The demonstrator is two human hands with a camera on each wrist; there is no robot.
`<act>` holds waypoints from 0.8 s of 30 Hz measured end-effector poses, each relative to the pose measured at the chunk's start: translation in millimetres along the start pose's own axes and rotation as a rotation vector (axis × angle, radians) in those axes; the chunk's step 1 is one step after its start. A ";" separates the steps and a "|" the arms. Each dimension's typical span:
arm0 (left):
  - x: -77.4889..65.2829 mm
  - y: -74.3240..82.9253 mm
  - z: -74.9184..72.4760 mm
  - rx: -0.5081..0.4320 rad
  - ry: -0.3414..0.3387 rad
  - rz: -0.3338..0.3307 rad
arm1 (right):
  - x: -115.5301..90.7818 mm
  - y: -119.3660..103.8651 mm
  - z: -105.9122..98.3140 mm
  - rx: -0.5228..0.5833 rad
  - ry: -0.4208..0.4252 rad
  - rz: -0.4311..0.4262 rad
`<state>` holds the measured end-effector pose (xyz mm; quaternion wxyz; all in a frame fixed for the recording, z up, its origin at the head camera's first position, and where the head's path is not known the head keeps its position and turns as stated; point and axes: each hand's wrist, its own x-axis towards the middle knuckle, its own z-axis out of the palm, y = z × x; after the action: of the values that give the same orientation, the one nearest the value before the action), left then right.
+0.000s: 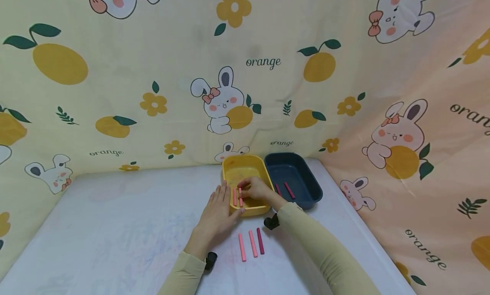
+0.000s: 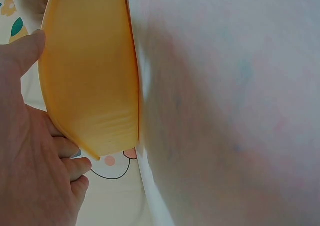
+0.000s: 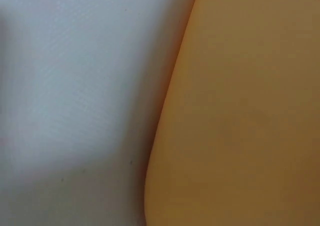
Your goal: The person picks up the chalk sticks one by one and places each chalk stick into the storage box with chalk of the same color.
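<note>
At the front left corner of the yellow tray [image 1: 250, 211], my left hand [image 1: 216, 212] rests along the rim with its fingers extended. In the left wrist view, its thumb and fingers touch the rim of that tray. My right hand [image 1: 255, 188] reaches inside and pinches a light pink chalk stick [image 1: 240, 200] between thumb and fingertips. Beside it in the tray lies another pink chalk stick [image 1: 235, 197]. The right wrist view shows only the tray's outer wall [image 3: 240, 111] close up, and the right hand's fingers are out of that frame.
A dark blue tray [image 1: 314, 188] stands against the yellow one, with dark red chalk sticks [image 1: 289, 191] inside. On the white table [image 1: 115, 227] in front lie two pink chalk sticks [image 1: 253, 244] and a dark red one [image 1: 260, 241]. A printed cloth [image 1: 172, 74] hangs behind.
</note>
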<state>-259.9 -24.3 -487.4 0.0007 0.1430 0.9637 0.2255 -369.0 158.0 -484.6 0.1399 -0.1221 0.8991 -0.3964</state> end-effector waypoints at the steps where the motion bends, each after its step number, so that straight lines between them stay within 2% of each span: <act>1: -0.4 0.4 -0.3 0.002 0.000 -0.001 | -0.2 -0.3 0.1 -0.002 0.001 -0.001; 14: -0.1 0.6 -0.4 0.004 0.005 0.003 | 1.0 2.1 3.8 -0.030 0.024 -0.022; 24: -1.3 1.0 -0.2 -0.005 0.001 0.003 | -5.7 -1.5 2.6 0.075 0.023 -0.009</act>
<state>-258.4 -23.9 -486.8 0.0003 0.1446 0.9628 0.2281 -362.6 157.2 -484.3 0.1321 -0.1164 0.8845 -0.4320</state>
